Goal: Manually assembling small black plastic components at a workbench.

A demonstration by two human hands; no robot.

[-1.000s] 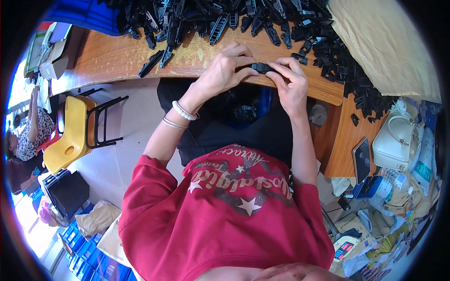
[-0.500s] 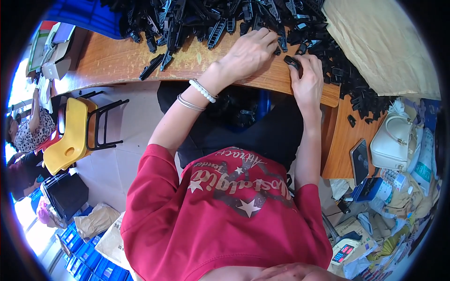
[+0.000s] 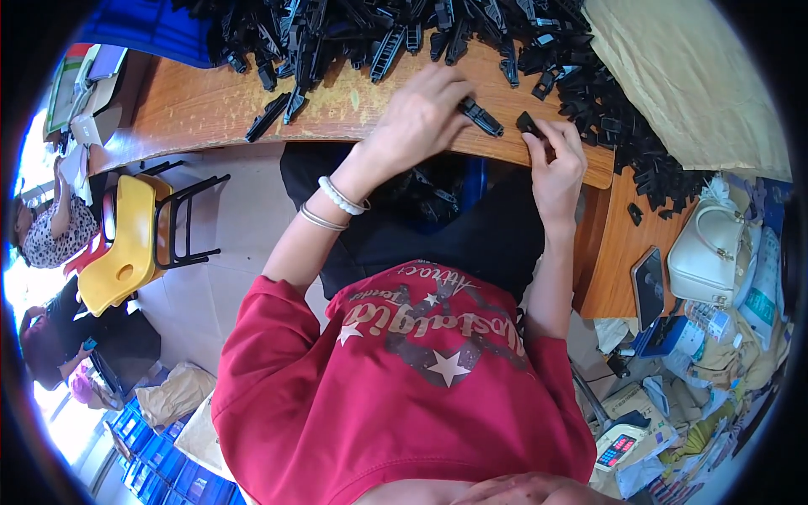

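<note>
Over the front part of the wooden table (image 3: 202, 109), my left hand (image 3: 421, 118) is closed on one end of an elongated black plastic part (image 3: 482, 118), which points toward my right hand. Between thumb and fingers of my right hand (image 3: 557, 164) is a small dark plastic piece (image 3: 527, 124). A short gap separates the two parts. A heap of long black plastic parts (image 3: 316, 42) lies along the far side of the table. Smaller black pieces (image 3: 598, 118) are piled to the right of my right hand. One pair of long parts (image 3: 268, 118) lies apart at the left.
A blue bin (image 3: 160, 34) stands at the far left, a brown paper sack (image 3: 690, 76) at the far right. On the right-hand surface are a phone (image 3: 648, 288) and a white handbag (image 3: 705, 252). A yellow chair (image 3: 126, 244) and other people are at the left.
My left hand has drawn back from the heap toward me and now holds an elongated black part. My right hand has shifted slightly toward me with its small piece.
</note>
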